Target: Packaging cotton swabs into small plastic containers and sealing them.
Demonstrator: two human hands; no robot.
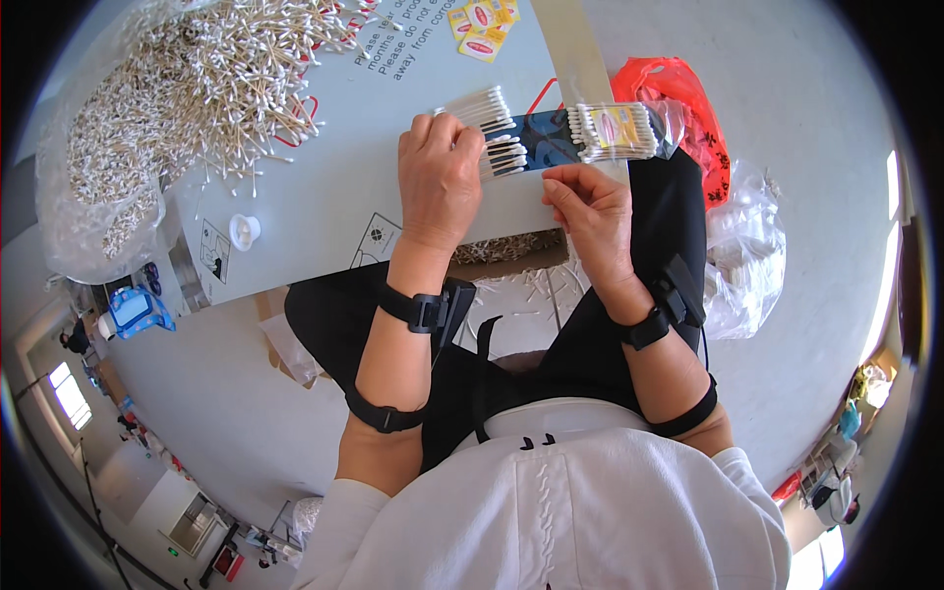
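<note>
The left hand curls at the swabs, perhaps steadying their row, its grip hidden; the right hand makes a narrow pinch.

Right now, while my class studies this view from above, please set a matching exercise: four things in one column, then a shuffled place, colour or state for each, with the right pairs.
Column one
1. Left hand
2. Yellow-labelled swab bundle
3. Big swab heap
4. Plastic bag

Column two
A. Red, beyond the right edge of the grey board
B. Fingers curled at the small swab rows
C. At the picture's upper left
D. Just right of those small rows

Right pairs: 1-B, 2-D, 3-C, 4-A
</note>
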